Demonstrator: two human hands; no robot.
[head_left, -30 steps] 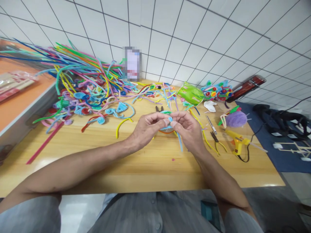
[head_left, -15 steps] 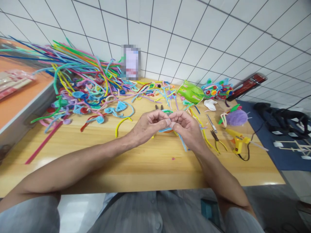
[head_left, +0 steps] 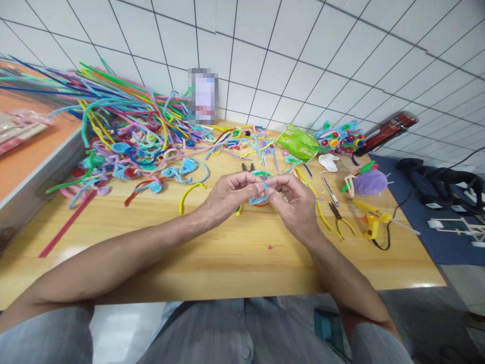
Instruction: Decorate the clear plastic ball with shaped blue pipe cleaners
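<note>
Close together over the middle of the table, my left hand (head_left: pixel 239 192) and my right hand (head_left: pixel 291 196) pinch a light blue pipe cleaner (head_left: pixel 265 186) between thumbs and fingertips. Only a short bit of it shows; the fingers cover the rest. Just below and behind the hands is a roundish piece edged with coloured pipe cleaners (head_left: pixel 258 201), light blue, green and orange, partly hidden by my fingers. Whether the pinched strand is joined to it, I cannot tell. Dark tips of a tool (head_left: pixel 247 167) stick out behind my left hand.
A heap of coloured pipe cleaners (head_left: pixel 129 131) covers the back left. To the right lie yellow-handled pliers (head_left: pixel 341 220), a utility knife (head_left: pixel 331 192), a yellow glue gun (head_left: pixel 373 222) and a purple fuzzy ball (head_left: pixel 369 182). A green packet (head_left: pixel 298 143) lies at the back.
A light blue bit now shows between my fingertips. The blue strand that hung below my right hand is out of sight. My right hand has turned slightly.
</note>
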